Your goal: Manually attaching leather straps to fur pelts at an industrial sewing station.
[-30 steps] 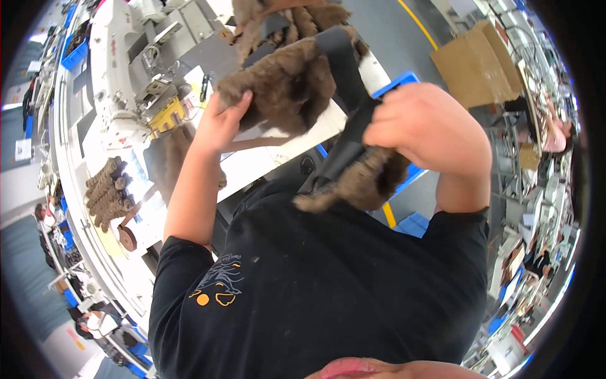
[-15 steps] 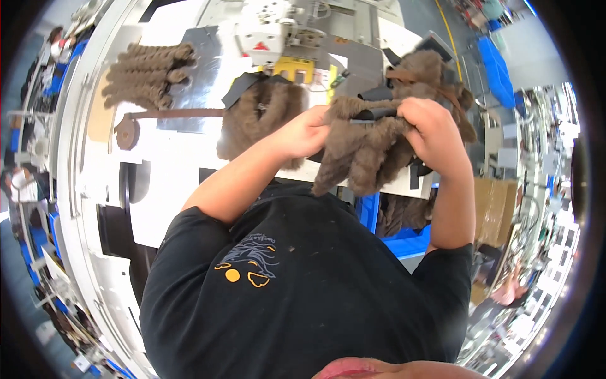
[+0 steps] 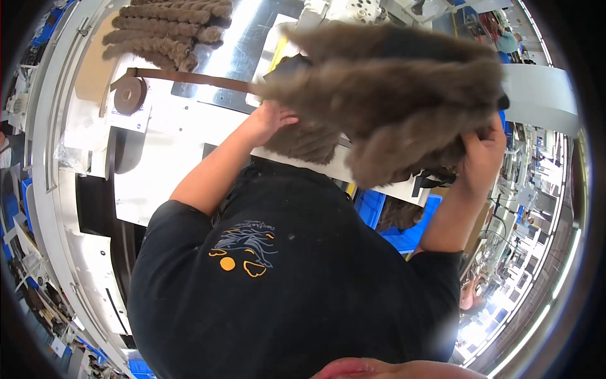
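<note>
A large piece of brown fur fabric (image 3: 391, 88), blurred by motion, is held up in front of me across the right of the head view. A dark strip shows along its upper part. Gripping its lower right edge is my right hand (image 3: 481, 151), with fingers bent into the fur. My left hand (image 3: 268, 122) is just below the piece's left end, its fingers apart and partly overlapped by fur. Beneath that hand, another brown fur piece (image 3: 309, 142) lies on the white table (image 3: 167, 164).
Several twisted brown fur strips (image 3: 164, 31) lie at the far left. Nearer stands a roll of brown tape (image 3: 130, 95), its loose end running right under the fur. A blue bin (image 3: 404, 237) with brown fur pieces sits below the table's right edge. Machine parts (image 3: 360, 9) show at the back.
The fur piece has been lifted up toward me and now spreads wide. My right hand has moved right with it. My left hand has moved left and its pinch has loosened. The view has shifted.
</note>
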A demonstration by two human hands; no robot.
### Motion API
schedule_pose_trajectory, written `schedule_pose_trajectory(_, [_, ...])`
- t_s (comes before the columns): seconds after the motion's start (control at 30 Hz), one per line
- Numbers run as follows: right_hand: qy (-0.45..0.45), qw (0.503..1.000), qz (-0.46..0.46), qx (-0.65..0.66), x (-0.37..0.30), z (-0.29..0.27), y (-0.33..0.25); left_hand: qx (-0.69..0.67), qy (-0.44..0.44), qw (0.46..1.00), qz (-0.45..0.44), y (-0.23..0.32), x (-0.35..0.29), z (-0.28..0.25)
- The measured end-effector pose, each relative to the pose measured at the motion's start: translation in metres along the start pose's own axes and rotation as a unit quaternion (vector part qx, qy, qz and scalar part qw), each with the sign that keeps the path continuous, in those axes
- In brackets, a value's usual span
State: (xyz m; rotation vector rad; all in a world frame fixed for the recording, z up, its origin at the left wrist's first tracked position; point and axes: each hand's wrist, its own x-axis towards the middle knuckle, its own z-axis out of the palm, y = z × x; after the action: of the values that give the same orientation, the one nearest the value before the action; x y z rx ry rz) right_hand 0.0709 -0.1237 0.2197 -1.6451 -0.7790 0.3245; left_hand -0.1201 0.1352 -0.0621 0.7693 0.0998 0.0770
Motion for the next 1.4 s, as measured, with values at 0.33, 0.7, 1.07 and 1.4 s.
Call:
schedule_pose_trajectory(0.33, [0.15,0.815,0.382,0.41,-0.131,0.139,0.196,-0.176,0.025,0.974,-0.141,0.016,-0.002,0.014])
schedule_pose_trajectory(0.7, [0.143,0.763,0.428,0.463,-0.144,0.118,0.219,0.075,0.17,0.965,-0.183,0.005,0.024,-0.018])
schedule_pose_trajectory(1.07, [0.08,0.85,0.483,0.195,-0.1,0.118,0.261,0.106,0.183,0.951,-0.226,0.024,0.034,-0.034])
schedule_pose_trajectory(1.4, [0.141,0.878,0.399,0.223,-0.079,0.125,0.248,0.725,0.029,0.612,0.315,0.045,0.035,0.078])
